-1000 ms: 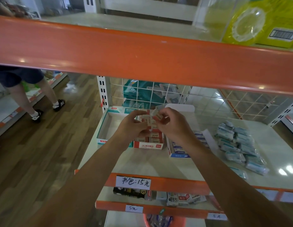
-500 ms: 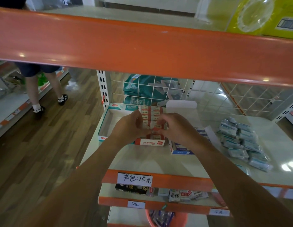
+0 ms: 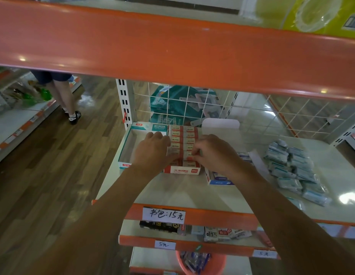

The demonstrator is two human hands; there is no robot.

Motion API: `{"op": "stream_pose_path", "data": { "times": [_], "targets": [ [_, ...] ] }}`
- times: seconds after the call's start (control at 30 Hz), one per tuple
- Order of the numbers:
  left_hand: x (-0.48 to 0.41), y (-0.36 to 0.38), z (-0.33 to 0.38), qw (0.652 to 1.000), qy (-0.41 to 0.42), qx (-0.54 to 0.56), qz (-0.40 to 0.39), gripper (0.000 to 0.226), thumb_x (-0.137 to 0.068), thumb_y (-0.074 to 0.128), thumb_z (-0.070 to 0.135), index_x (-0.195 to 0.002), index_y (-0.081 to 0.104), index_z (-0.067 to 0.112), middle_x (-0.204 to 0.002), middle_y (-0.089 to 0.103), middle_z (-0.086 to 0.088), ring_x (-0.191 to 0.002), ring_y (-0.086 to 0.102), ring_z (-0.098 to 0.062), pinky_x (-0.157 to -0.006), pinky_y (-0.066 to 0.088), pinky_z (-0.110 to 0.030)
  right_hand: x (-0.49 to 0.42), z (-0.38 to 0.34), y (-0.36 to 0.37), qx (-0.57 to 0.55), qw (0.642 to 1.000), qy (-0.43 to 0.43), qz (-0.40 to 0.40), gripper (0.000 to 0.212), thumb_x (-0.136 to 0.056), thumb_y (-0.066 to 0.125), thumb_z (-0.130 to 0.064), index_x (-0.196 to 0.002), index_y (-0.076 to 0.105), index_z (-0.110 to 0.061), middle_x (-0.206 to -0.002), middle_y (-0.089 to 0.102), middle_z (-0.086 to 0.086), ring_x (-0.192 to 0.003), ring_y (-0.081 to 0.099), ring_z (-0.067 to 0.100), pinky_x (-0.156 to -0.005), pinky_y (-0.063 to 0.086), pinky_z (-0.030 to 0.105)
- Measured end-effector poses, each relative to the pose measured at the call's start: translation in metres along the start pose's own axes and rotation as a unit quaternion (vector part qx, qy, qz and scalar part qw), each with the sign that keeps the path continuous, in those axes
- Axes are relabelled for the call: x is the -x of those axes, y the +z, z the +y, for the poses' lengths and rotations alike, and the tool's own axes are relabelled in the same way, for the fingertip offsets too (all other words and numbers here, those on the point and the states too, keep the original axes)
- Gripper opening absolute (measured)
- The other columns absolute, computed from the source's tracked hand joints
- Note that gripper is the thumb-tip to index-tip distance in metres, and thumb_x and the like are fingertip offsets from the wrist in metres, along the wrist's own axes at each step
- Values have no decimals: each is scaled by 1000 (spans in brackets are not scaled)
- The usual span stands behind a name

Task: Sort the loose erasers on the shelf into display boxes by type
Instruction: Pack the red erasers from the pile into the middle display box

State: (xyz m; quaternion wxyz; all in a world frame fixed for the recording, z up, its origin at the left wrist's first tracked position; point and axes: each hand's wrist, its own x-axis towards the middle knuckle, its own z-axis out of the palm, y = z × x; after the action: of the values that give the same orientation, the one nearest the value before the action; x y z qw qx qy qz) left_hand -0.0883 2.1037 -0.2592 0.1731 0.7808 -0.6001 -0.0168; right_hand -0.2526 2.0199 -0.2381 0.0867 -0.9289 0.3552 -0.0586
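Both hands, left (image 3: 152,149) and right (image 3: 214,153), press fingertips onto erasers (image 3: 184,154) in the red box's (image 3: 181,171) near rows. Pushing unevenly could tip that row or slide the box. The loose pile (image 3: 293,169) lies well right of it.
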Motion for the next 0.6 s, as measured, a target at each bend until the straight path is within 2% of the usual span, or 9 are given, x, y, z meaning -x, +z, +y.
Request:
{"op": "stream_pose_path", "data": {
  "times": [0.27,0.43,0.6],
  "targets": [
    [1,7,4,998,65,0,10,27,-93,53,41,-104,72,25,-106,65,5,-93,51,-13,-76,43,-22,-1,3,2,-26,1000,9,11,17,-84,71,-32,-95,72,-19,-104,64,-2,-91,58,14,-80,49,28],
    [0,6,9,998,66,10,17,30,-94,50,40,-107,71,23,-108,65,2,-96,51,-15,-81,45,-26,-1,4,5,-41,999,14,28,19,-86,69,-32,-95,70,-16,-104,63,0,-90,58,15,-77,48,26],
    [-6,8,41,995,69,39,60,28,-95,48,38,-110,66,21,-115,63,2,-105,53,-15,-90,45,-27,19,27,-2,-69,991,24,115,21,-93,59,-30,-101,70,-13,-97,65,1,-79,57,13,-69,42,24]
  ]
}}
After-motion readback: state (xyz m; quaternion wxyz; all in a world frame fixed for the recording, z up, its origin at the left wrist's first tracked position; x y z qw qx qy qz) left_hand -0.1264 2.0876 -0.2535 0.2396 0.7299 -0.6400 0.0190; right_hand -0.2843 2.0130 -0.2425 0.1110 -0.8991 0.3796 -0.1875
